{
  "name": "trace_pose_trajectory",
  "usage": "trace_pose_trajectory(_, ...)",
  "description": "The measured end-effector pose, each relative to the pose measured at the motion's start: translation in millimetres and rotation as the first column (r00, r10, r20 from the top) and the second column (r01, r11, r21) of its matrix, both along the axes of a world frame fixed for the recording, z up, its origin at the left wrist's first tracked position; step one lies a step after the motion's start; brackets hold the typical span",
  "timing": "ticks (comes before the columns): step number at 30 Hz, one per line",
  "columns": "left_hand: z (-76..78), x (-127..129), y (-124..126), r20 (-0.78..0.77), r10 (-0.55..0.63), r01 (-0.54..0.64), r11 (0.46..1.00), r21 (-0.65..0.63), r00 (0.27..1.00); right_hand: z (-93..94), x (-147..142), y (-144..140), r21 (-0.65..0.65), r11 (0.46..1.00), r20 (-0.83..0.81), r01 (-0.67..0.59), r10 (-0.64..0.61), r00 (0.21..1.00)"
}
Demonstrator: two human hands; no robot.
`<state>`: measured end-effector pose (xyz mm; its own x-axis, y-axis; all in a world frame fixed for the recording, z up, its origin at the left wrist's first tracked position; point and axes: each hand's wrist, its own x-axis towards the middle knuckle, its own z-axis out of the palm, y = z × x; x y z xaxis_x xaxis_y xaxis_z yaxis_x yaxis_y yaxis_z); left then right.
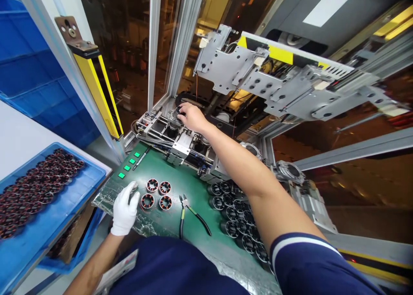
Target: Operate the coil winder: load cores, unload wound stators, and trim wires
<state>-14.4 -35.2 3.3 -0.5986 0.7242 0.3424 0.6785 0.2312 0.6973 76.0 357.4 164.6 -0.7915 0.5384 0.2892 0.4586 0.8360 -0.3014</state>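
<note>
My bare right hand (192, 117) reaches into the machine, its fingers closed around a dark stator core (178, 110) at the left winding fixture (174, 117). The fingers partly hide that core. My left hand (124, 209), in a white glove with greyish fingertips, hovers by the left edge of the green work surface (196, 187). Thumb and fingers are apart there, and I see nothing held. Just right of it sit several wound stators (152, 185) with copper coils in pale rings. Cutting pliers (184, 203) lie beyond them, jaws away from me.
Several black stator cores (231, 228) stand grouped under my right forearm. Lit green buttons (129, 161) and a pen-like tool (141, 159) are at the left. A blue tray (93, 174) holds many wound stators. A metal machine head (251, 73) hangs above; a yellow sensor bar (97, 92) stands left.
</note>
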Motion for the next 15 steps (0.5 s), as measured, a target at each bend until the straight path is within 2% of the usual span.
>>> trace_pose_trajectory(4, 0.6, 0, 1, -0.014, -0.004, 0.004, 1.0, 0.0, 1.0, 6.4, -9, -2, 0.025, 0.999, 0.087, 0.045, -0.047, 0.995)
trace_pose_trajectory(8, -0.2, 0, 2, -0.032, 0.001, 0.0, 1.0, 0.005, 0.999, 12.1, -11, -4, 0.032, 0.999, 0.144, 0.039, -0.043, 0.989)
trace_pose_trajectory(15, 0.7, 0, 3, -0.006, 0.001, -0.001, 1.0, 0.008, 1.0, 8.1, 13, -15, 0.063, 0.997, 0.15, -0.044, 0.034, 0.988)
